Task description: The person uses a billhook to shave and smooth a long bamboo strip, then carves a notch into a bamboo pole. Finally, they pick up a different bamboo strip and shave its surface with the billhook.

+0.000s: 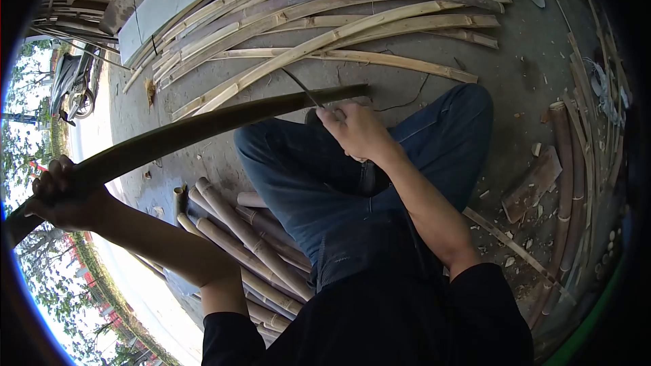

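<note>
A long dark green split bamboo strip slants across the view from the lower left up to the middle, above my crossed legs. My left hand is wrapped around its near end at the far left. Closed in front of my lap, my right hand grips a knife whose thin dark blade points up and left, crossing the strip near its far end. The knife's handle is mostly hidden inside the fist, and some pale material shows beside the knuckles.
Several pale split bamboo strips lie fanned over the concrete floor ahead. Round bamboo poles are piled at my left thigh. On the right are dark poles, a flat board and scattered chips. A motorcycle stands outside.
</note>
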Demonstrator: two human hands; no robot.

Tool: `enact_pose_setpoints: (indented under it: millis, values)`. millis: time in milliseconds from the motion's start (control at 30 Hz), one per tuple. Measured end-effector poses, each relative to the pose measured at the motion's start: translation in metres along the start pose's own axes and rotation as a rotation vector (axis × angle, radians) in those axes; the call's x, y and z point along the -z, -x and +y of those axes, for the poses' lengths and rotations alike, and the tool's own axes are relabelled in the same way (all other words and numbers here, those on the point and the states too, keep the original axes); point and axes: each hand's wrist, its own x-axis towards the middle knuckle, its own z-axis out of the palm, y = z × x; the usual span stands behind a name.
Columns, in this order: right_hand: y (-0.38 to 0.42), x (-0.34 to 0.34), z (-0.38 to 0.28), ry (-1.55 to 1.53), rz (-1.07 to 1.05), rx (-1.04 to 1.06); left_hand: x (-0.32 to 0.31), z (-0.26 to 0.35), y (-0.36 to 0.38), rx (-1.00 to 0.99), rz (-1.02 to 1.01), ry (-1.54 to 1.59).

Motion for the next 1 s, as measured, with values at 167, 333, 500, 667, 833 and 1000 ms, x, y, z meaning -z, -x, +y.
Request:
enact_pose_setpoints:
  millis: [167,333,500,667,833,1000]
  values:
    - [-0.013,0.001,0.019,0.187,0.078,0.017,0.045,-0.008,-0.049,-0.103,-0.464,0.130]
    - [-0.010,0.028,-0.001,-0.126,-0.184,-0.184,-0.032,0.011,-0.010,-0.198,-0.109,-0.101]
    - [-0.014,0.030,0.030,0.146,-0.143,-0.129,-0.033,0.022,-0.006,0.001,-0.389,0.104]
    - [0.008,0.046,-0.019,-0.040,-0.279,-0.242,-0.015,0.002,-0.010,-0.035,-0.603,0.112]
    - [0.001,0.045,0.011,-0.103,-0.239,-0.338,-0.066,0.001,-0.011,0.155,-0.555,0.475]
    - [0.016,0.038,-0.071,-0.444,-0.210,-0.276,-0.098,-0.045,-0.041,-0.342,-0.935,0.617]
